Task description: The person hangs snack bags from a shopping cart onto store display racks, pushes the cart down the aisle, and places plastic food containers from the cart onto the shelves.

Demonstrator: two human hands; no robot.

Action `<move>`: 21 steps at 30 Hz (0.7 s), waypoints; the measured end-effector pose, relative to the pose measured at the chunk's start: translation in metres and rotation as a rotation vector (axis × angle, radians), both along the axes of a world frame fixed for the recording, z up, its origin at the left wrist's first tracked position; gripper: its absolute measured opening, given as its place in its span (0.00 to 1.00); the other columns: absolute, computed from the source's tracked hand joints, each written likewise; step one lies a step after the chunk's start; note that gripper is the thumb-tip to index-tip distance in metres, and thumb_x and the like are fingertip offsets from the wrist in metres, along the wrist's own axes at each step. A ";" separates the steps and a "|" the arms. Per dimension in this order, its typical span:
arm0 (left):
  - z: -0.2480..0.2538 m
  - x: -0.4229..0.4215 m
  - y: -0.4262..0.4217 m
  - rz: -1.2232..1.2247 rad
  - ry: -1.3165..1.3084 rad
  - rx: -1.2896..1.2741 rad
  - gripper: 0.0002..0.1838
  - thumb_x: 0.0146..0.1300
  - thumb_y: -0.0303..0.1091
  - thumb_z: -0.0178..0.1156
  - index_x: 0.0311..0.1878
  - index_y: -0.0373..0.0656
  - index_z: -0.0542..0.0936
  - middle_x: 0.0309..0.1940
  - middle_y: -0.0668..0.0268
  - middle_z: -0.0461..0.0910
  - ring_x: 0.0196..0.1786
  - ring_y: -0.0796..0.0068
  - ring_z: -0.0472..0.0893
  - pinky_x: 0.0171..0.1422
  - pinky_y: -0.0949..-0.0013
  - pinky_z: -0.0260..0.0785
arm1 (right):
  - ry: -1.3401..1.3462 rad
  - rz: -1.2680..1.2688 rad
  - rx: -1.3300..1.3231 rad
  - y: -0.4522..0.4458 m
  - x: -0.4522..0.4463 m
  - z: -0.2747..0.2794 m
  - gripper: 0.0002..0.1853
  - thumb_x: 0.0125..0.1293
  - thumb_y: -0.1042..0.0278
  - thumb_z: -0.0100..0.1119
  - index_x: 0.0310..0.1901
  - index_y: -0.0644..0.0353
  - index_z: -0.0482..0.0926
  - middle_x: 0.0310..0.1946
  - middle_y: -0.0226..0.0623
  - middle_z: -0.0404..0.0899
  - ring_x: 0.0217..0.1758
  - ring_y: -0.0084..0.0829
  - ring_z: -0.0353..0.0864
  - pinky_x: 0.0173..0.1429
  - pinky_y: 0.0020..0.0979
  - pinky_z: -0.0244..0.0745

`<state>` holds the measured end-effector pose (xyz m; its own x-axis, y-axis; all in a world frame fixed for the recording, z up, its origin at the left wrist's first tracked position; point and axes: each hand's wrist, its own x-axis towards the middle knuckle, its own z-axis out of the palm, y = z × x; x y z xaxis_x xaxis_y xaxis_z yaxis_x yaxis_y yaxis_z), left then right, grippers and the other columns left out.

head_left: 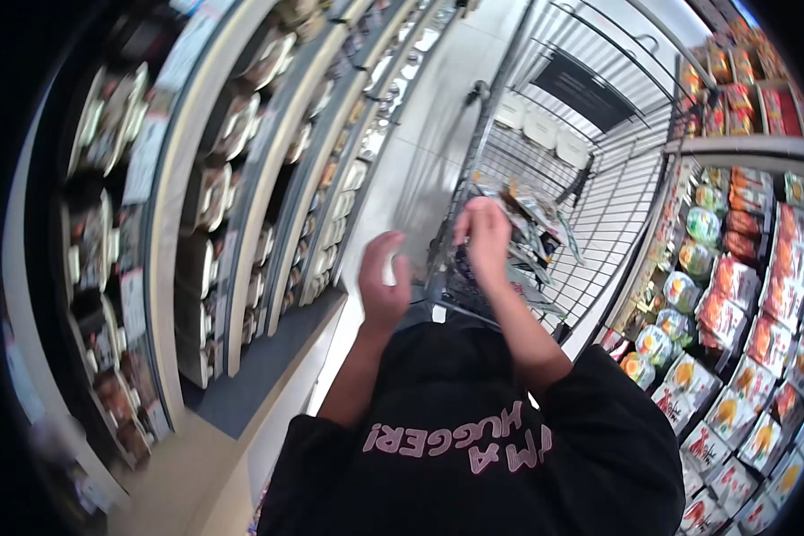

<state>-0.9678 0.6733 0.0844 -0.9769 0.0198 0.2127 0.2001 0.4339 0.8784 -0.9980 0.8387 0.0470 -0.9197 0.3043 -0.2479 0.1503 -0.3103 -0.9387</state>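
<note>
My left hand (384,279) is raised in front of my body, left of the cart, with its fingers curved, the thumb apart from them, and nothing in it. Over the near end of a metal shopping cart (616,201) is my right hand (485,234); its fingers are bent together, and whether they hold anything is hidden. Several flat packages (534,223) lie in the cart just beyond my right hand. White containers (540,128) sit in a row at the cart's far end.
Tall shelves (272,152) with packed trays line the left side, above a dark base ledge (281,357). A display of packaged food (732,304) slopes along the right. Pale floor tiles (433,116) show between the left shelves and the cart.
</note>
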 end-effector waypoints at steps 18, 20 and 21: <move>-0.311 -0.191 0.404 -0.372 -1.001 -0.077 0.25 0.57 0.36 0.52 0.57 0.32 0.71 0.53 0.42 0.74 0.58 0.45 0.72 0.62 0.56 0.64 | -0.710 -0.360 0.266 0.397 -0.097 -0.302 0.23 0.66 0.64 0.51 0.60 0.65 0.66 0.37 0.40 0.75 0.29 0.31 0.79 0.27 0.29 0.75; -0.332 -0.190 0.418 -0.345 -0.966 -0.071 0.28 0.59 0.38 0.52 0.61 0.33 0.67 0.56 0.42 0.71 0.60 0.45 0.70 0.64 0.57 0.62 | -0.704 -0.366 0.280 0.402 -0.110 -0.312 0.28 0.67 0.62 0.49 0.66 0.63 0.59 0.42 0.42 0.74 0.31 0.31 0.80 0.28 0.28 0.76; -0.340 -0.189 0.422 -0.325 -0.928 -0.059 0.31 0.60 0.39 0.52 0.65 0.35 0.63 0.59 0.42 0.69 0.63 0.46 0.68 0.66 0.57 0.60 | -0.667 -0.410 0.298 0.398 -0.115 -0.317 0.23 0.65 0.63 0.50 0.59 0.65 0.65 0.40 0.42 0.76 0.29 0.30 0.79 0.26 0.29 0.74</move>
